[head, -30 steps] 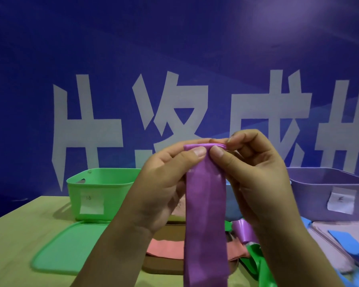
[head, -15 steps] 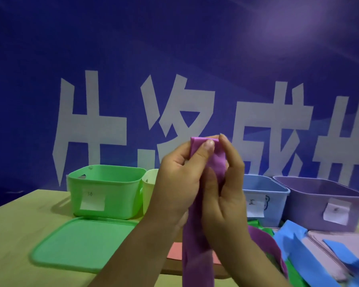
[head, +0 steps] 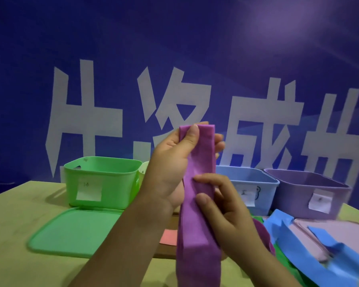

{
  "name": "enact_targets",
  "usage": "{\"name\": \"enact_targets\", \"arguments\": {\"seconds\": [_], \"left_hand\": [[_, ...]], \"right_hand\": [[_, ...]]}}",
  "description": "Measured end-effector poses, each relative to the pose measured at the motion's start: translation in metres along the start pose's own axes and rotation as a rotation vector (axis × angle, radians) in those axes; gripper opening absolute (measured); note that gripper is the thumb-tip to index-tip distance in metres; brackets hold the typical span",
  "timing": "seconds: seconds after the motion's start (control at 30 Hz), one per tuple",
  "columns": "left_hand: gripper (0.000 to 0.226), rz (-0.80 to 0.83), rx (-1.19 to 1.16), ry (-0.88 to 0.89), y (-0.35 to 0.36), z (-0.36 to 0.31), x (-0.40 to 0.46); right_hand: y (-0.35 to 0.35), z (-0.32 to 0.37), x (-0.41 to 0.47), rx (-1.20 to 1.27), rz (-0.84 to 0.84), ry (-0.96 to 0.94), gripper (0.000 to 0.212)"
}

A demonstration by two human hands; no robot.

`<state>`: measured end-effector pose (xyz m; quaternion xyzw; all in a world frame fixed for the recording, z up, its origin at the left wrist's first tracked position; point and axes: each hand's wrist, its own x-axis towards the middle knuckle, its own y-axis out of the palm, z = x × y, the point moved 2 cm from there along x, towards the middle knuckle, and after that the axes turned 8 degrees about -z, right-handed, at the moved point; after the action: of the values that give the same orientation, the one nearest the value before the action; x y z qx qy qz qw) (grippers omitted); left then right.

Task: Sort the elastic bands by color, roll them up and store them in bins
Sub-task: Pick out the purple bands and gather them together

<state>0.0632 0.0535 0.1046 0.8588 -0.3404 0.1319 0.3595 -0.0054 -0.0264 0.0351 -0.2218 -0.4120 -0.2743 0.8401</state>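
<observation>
The left hand [head: 170, 172] pinches the flat purple elastic band [head: 197, 193] at its top; the right hand [head: 226, 214] has slid down, gripping mid-length (flattening before rolling).

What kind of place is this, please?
Probably a staged recording or demonstration space, not a home: a big blue banner with large printed characters fills the back, and labelled colour bins, such as the green bin, stand on a table.

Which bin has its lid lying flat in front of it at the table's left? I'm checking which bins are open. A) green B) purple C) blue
A: the green lid lies flat on the table just in front of the green bin.
</observation>
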Motion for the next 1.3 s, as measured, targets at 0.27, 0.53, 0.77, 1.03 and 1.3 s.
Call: {"name": "enact_targets", "arguments": {"seconds": [0.27, 0.53, 0.77, 1.03, 1.3], "left_hand": [[0.023, 0.012, -0.06, -0.03, -0.011, -0.011, 0.007], [0.024, 0.048, -0.088, -0.082, -0.013, -0.008, 0.01], [0.023, 0.068, -0.083, -0.102, -0.012, 0.002, 0.015], [0.024, 0.023, -0.186, -0.022, -0.012, 0.016, 0.024], [0.024, -0.018, -0.27, 0.045, -0.027, 0.003, 0.034]], "right_hand": [[0.005, -0.004, -0.028, 0.169, 0.202, 0.15, 0.011], [0.009, -0.005, -0.043, 0.118, 0.147, 0.19, 0.027], [0.005, -0.001, -0.055, 0.104, 0.25, 0.266, 0.032], [0.004, -0.015, -0.061, 0.076, 0.023, 0.236, 0.06], [0.013, -0.03, -0.067, 0.077, -0.27, 0.299, 0.05]]}}
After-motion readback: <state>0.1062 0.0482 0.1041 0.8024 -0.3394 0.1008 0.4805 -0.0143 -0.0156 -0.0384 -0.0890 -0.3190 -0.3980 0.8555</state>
